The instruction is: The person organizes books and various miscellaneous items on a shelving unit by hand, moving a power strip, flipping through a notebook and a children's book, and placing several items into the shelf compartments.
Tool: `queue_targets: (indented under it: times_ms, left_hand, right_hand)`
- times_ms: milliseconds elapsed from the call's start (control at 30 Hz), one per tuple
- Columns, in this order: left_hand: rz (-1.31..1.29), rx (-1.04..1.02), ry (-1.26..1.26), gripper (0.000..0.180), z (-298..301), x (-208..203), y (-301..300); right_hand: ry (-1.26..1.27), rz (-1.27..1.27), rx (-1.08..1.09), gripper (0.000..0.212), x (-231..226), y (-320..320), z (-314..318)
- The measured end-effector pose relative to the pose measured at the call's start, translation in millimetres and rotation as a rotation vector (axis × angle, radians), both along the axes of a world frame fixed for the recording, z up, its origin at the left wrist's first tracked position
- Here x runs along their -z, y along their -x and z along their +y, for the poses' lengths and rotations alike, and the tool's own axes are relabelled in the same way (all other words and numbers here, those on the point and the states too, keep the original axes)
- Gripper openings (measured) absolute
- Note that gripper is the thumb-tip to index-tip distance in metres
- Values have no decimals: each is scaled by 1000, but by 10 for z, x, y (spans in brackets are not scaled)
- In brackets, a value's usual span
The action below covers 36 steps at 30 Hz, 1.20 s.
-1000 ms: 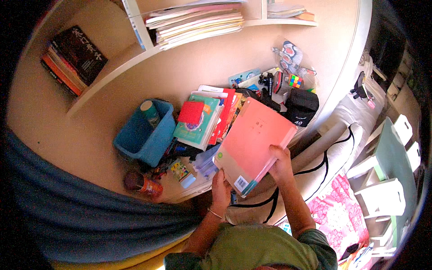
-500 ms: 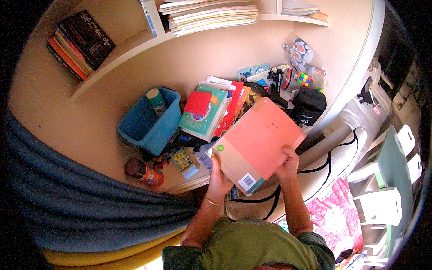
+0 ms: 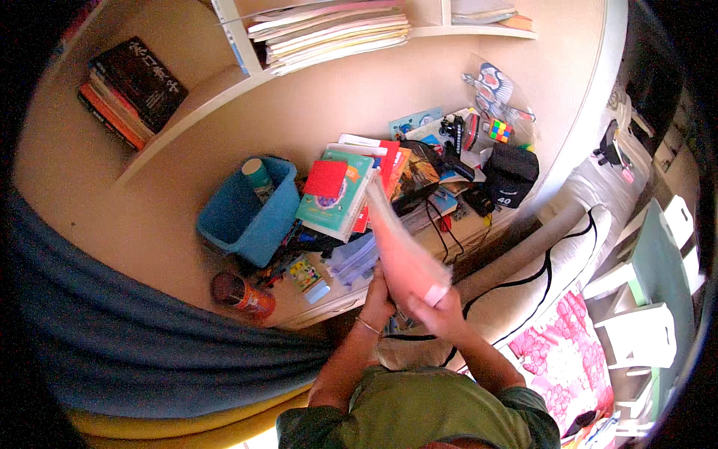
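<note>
A pink-covered book (image 3: 410, 258) is held up in front of me, tilted steeply and blurred by motion. My right hand (image 3: 440, 313) is closed on its lower right end, over a pale patch of the cover. My left hand (image 3: 379, 301) grips its lower left edge; those fingers are partly hidden behind it. Just beyond the book lies a pile of books, with a green book (image 3: 340, 198) and a small red square (image 3: 326, 179) on top. A lilac plastic pouch (image 3: 353, 260) lies close to my left hand.
On the desk stand a blue bin (image 3: 250, 213) with a teal canister (image 3: 256, 177) inside, an orange-red jar (image 3: 243, 295), a black pouch (image 3: 511, 173) and a puzzle cube (image 3: 500, 131). Shelves hold a paper stack (image 3: 329, 34) and dark books (image 3: 138, 86). A beige cushioned edge (image 3: 535, 269) runs right.
The book has turned from nearly face-on to steeply tilted, its far end swinging left and down. My right hand has moved left, nearer my left hand. More of the desk clutter shows.
</note>
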<state>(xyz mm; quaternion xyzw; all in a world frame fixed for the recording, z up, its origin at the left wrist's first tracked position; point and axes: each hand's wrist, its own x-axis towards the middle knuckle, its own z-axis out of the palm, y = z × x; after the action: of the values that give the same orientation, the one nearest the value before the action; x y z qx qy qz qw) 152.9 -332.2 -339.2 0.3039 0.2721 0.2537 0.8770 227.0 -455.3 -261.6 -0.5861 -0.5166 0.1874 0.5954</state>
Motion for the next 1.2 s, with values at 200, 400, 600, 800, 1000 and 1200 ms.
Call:
queue_targets:
  times_ms: [200, 400, 600, 800, 1000, 1200]
  left_hand:
    - [-176, 167, 217, 40, 35, 172, -45]
    - [-164, 191, 130, 37, -110, 184, -65]
    - [-128, 221, -64, 37, -233, 225, -17]
    - [-101, 229, -237, 39, -293, 267, 25]
    - [-76, 221, -353, 41, -355, 308, 53]
    - [-39, 183, -393, 44, -399, 372, 92]
  right_hand:
    - [-109, 88, -115, 77, -246, 249, 77]
    - [-328, -250, -162, 104, -196, 180, 108]
    - [-281, -343, -97, 86, -238, 141, 66]
    - [-310, -311, -107, 75, -226, 79, 59]
    - [-253, -288, -72, 68, -240, 62, 9]
    - [-267, -219, -88, 69, -196, 25, -39]
